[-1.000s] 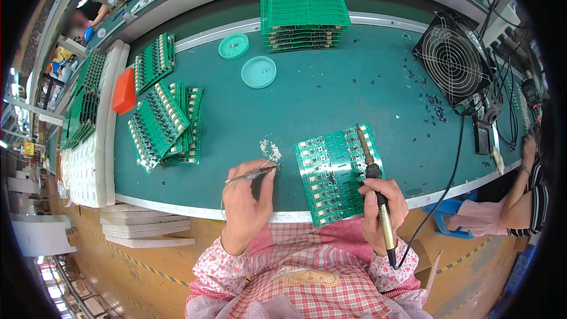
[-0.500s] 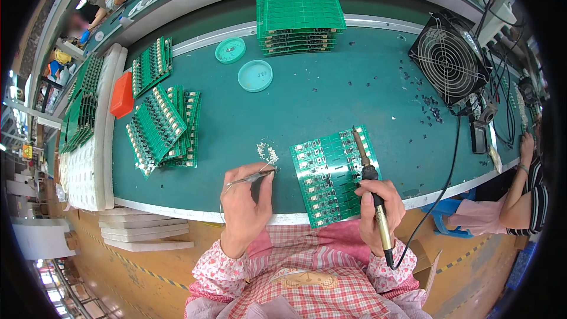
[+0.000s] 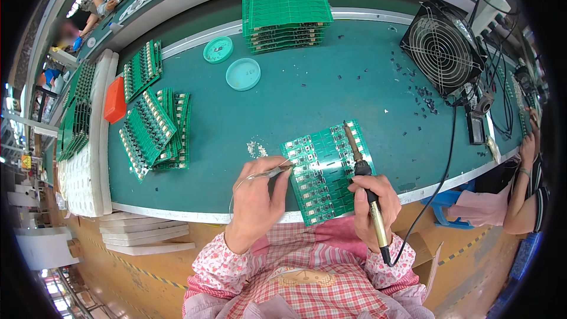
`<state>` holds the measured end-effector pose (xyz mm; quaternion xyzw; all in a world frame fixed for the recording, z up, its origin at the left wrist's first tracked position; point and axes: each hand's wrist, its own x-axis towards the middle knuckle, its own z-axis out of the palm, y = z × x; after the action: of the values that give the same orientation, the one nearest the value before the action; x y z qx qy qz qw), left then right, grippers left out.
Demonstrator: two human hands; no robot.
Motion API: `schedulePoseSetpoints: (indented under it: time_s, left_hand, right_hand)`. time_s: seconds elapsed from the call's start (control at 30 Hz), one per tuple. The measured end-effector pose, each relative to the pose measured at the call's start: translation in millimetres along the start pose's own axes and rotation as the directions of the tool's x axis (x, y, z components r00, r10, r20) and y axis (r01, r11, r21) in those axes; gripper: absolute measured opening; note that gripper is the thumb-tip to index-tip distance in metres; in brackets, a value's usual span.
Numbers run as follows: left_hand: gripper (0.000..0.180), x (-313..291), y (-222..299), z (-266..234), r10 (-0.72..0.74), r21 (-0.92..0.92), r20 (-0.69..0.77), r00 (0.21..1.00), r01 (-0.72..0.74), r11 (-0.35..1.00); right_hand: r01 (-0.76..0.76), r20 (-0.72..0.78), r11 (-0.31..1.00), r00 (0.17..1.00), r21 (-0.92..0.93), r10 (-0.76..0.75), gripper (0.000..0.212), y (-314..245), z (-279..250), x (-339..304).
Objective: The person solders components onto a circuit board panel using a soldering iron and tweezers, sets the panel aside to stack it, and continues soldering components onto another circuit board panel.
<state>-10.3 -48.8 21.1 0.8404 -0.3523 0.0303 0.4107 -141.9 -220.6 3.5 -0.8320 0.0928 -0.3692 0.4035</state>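
A green circuit board [image 3: 325,186] with rows of small parts lies at the table's front edge, between my hands. My left hand [image 3: 257,204] is closed on metal tweezers [image 3: 269,173], their tip over the board's left edge. A thin wire, perhaps solder, also runs along that hand. My right hand [image 3: 383,198] grips a soldering iron [image 3: 376,218] by its dark and brass-coloured handle. Its brown shaft slants up across the board's right column, the tip near the far edge; contact there I cannot tell. Tiny white parts [image 3: 256,149] lie scattered just beyond my left hand.
Piled boards [image 3: 152,127] lie at left beside a red box [image 3: 114,101]. Two round turquoise dishes [image 3: 243,75] sit near a tall board stack [image 3: 287,6]. At right stand a black fan [image 3: 442,53], loose black parts [image 3: 424,95] and the iron's cable [image 3: 444,171]. Other people work nearby.
My left hand has moved right with the tweezers, from beside the white parts to the board's left edge. The right hand still holds the iron over the board. The whole view has shifted slightly.
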Motion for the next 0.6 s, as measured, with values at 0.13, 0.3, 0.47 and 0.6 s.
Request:
schedulePoseSetpoints:
  time_s: [0.13, 0.3, 0.47, 0.6]
  left_hand:
    - [0.009, 0.6, 0.8, 1.0, 0.019, 0.029, 0.006, 1.000, -0.019, 0.999]
    - [0.018, 1.5, 0.8, 0.6, 0.063, 0.045, 0.004, 0.998, -0.063, 0.997]
    - [0.017, 2.7, 0.5, 0.2, 0.082, 0.038, 0.004, 0.997, -0.082, 0.996]
    - [0.012, 4.2, 2.0, -1.1, 0.085, 0.068, 0.023, 0.996, -0.086, 0.994]
  right_hand:
    - [0.007, -0.002, 1.000, 1.000, 0.013, -0.007, 0.018, 1.7, 0.6, -1.0]
    - [0.001, 0.000, 1.000, 1.000, 0.027, -0.001, 0.019, 1.9, 0.3, -1.0]
    - [0.010, -0.004, 1.000, 1.000, 0.028, -0.010, 0.020, 1.8, 0.0, -1.0]
    - [-0.004, 0.007, 0.999, 1.000, 0.038, 0.003, 0.020, 0.5, -0.9, -0.7]
